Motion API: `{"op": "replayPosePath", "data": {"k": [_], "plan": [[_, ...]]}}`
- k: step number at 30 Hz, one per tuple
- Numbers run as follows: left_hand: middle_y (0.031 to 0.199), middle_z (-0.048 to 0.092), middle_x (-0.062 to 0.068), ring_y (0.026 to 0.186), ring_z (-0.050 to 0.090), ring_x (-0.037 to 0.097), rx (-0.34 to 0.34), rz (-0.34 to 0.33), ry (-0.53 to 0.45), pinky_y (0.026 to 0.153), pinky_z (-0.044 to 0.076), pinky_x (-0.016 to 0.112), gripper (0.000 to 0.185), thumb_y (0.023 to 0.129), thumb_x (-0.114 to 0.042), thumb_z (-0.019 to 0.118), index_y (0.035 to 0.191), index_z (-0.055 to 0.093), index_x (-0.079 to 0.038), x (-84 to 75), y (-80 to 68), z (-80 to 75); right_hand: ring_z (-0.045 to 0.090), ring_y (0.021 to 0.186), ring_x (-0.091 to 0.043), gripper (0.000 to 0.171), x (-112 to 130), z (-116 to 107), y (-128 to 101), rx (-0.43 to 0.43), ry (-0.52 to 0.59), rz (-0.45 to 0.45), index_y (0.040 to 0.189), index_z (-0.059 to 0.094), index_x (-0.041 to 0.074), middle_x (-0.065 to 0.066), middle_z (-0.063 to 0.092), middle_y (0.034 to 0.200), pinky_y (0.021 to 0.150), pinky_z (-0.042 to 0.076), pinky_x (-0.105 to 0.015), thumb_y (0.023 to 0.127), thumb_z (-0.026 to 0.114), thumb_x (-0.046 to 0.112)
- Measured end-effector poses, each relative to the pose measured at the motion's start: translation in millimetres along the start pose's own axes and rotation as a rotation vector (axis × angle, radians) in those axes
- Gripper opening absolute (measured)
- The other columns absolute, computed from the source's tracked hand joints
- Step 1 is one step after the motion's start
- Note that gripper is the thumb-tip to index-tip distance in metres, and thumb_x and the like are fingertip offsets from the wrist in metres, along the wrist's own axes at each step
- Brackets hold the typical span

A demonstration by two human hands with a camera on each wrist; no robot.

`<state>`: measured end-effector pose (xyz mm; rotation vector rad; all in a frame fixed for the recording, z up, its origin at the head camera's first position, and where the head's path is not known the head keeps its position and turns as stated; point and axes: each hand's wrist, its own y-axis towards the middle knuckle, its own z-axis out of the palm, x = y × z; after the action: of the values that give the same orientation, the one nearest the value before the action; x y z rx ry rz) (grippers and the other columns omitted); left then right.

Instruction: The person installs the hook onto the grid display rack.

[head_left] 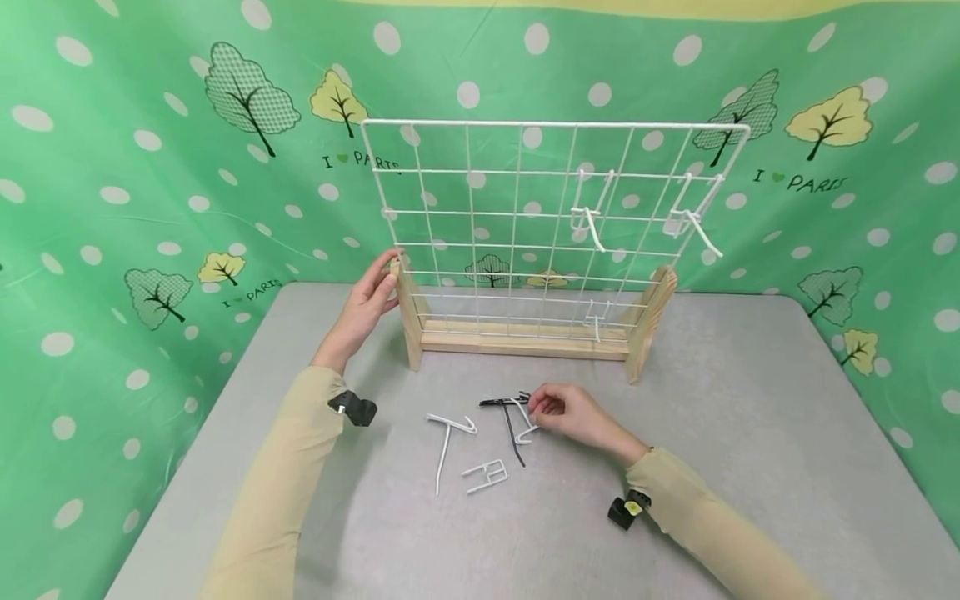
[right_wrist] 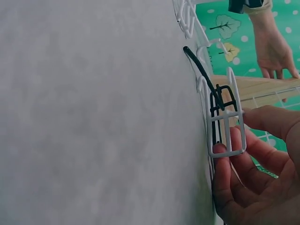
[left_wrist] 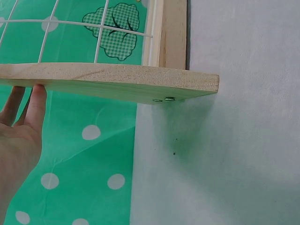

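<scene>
Your grey surface (head_left: pixel 750 400) carries a white wire grid panel (head_left: pixel 525 225) standing upright in a wooden stand (head_left: pixel 525 337), so the mesh faces you with three white hooks already hung on it. Your left hand (head_left: pixel 367 304) rests with straight fingers against the stand's left upright (head_left: pixel 408 312), which looks meant to steady the frame. Loose hooks lie just in front of the stand: a long white hook (head_left: pixel 447 442), a small white clip (head_left: pixel 486 477), a black hook (head_left: pixel 510 417). Your right hand (head_left: pixel 573 414) pinches a white wire hook (right_wrist: pixel 225 126) lying on the black one.
</scene>
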<state>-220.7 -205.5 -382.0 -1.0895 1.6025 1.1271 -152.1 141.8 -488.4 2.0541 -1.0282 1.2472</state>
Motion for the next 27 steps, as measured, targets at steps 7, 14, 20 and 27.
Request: {"op": "replayPosePath", "data": {"k": [7, 14, 20, 27], "plan": [[0.144, 0.035, 0.028, 0.133, 0.035, 0.039, -0.006, -0.013, -0.006, 0.106, 0.036, 0.053, 0.047, 0.107, -0.015, 0.035, 0.151, 0.025, -0.007, -1.5, -0.4, 0.4, 0.060, 0.078, -0.014, 0.015, 0, -2, -1, 0.059, -0.010, -0.016, 0.095, 0.067, -0.003, -0.007, 0.065, 0.084, 0.071, 0.054, -0.025, 0.081, 0.070, -0.004], [0.144, 0.035, 0.028, 0.133, 0.035, 0.039, -0.008, -0.016, -0.016, 0.106, 0.035, 0.053, 0.047, 0.107, -0.016, 0.035, 0.152, 0.025, -0.007, -0.1, -0.1, 0.4, 0.057, 0.079, -0.009, 0.025, 2, -7, -7, 0.151, -0.093, -0.021, 0.106, 0.067, -0.004, -0.001, 0.064, 0.088, 0.070, 0.053, -0.023, 0.083, 0.074, 0.005], [0.145, 0.034, 0.027, 0.133, 0.035, 0.039, -0.009, -0.019, -0.025, 0.106, 0.036, 0.053, 0.047, 0.107, -0.015, 0.035, 0.152, 0.024, -0.007, -0.8, -0.1, 1.0, 0.057, 0.083, -0.012, 0.025, 1, -12, -7, 0.228, -0.152, -0.077, 0.108, 0.069, -0.002, -0.004, 0.067, 0.096, 0.073, 0.053, -0.025, 0.085, 0.073, 0.007], [0.145, 0.034, 0.027, 0.133, 0.034, 0.039, -0.011, -0.020, -0.027, 0.106, 0.036, 0.053, 0.048, 0.107, -0.015, 0.035, 0.152, 0.023, -0.006, -1.4, -0.8, 1.6, 0.055, 0.083, -0.011, 0.019, 4, -15, -7, 0.317, -0.231, -0.060, 0.101, 0.071, 0.006, 0.002, 0.065, 0.095, 0.073, 0.050, -0.025, 0.083, 0.076, 0.012]]}}
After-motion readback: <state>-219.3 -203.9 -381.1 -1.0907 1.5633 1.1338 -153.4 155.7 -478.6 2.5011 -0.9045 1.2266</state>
